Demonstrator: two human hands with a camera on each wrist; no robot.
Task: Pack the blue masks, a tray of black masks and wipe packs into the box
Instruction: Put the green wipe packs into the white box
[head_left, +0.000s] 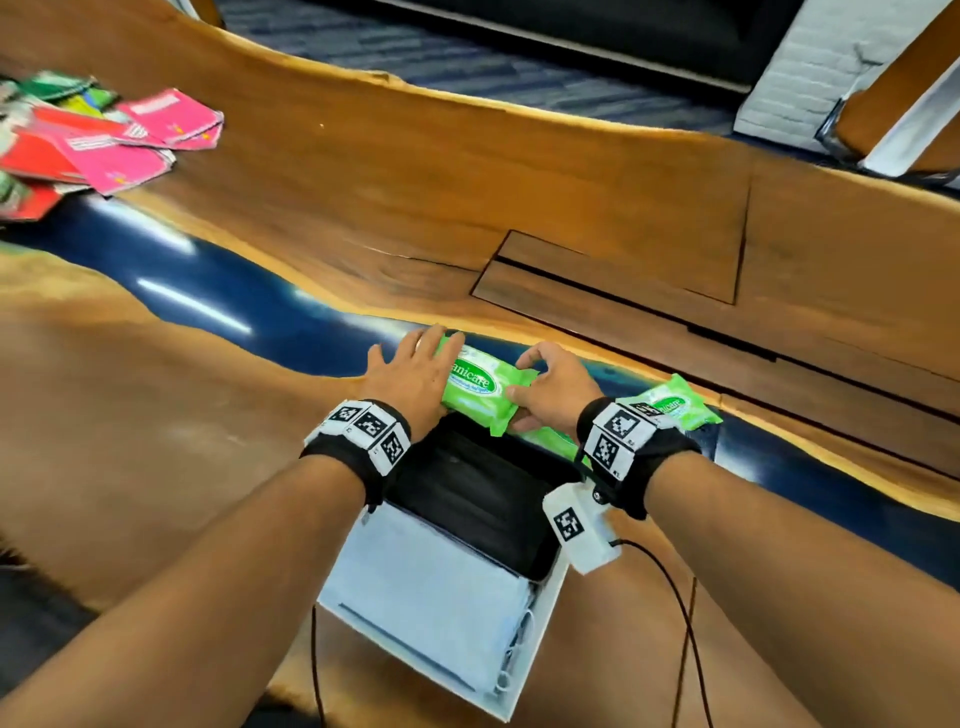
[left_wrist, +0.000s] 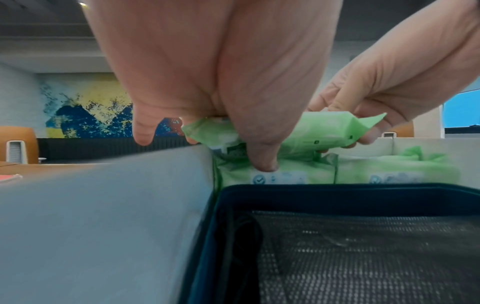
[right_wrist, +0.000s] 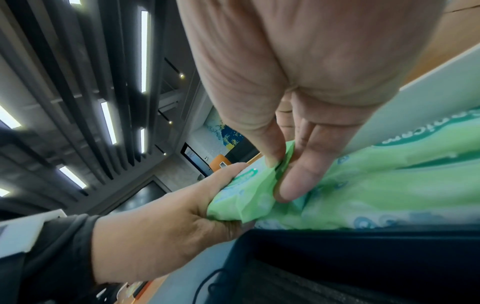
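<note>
A white box (head_left: 540, 644) sits on the table in front of me. Blue masks (head_left: 431, 608) fill its near part, and a tray of black masks (head_left: 483, 499) lies behind them. Over the far end I hold a green wipe pack (head_left: 475, 387) level. My left hand (head_left: 415, 374) grips its left end and my right hand (head_left: 550, 389) pinches its right end seam. In the left wrist view two more green packs (left_wrist: 285, 174) lie in the box under the held pack (left_wrist: 324, 131). Another wipe pack (head_left: 670, 405) lies to the right of my right wrist.
A heap of pink, red and green packets (head_left: 104, 135) lies at the far left of the wooden table. A glossy blue strip (head_left: 234, 291) runs across the tabletop, and a rectangular hatch (head_left: 613, 270) is set into it beyond the box. Thin cables (head_left: 685, 623) trail from my wrists.
</note>
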